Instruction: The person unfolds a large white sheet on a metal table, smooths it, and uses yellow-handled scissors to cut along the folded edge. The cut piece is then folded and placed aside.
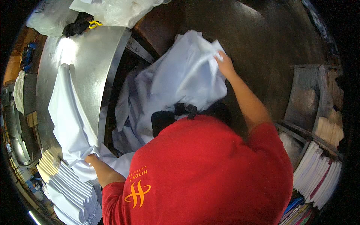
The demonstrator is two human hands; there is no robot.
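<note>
A large white cloth hangs in loose folds at the centre, spread from beside the steel table down behind the red-shirted body. My right hand grips its upper right edge, raised away from the table. My left hand is closed on white fabric that lies along the steel table and drapes over its near edge. Whether both stretches of fabric are one piece, I cannot tell.
Folded white and cream linens are stacked at lower left. Plastic bags, a black item and yellow scissors sit at the table's far end. Wire shelving with bagged items and linen stacks stands at right.
</note>
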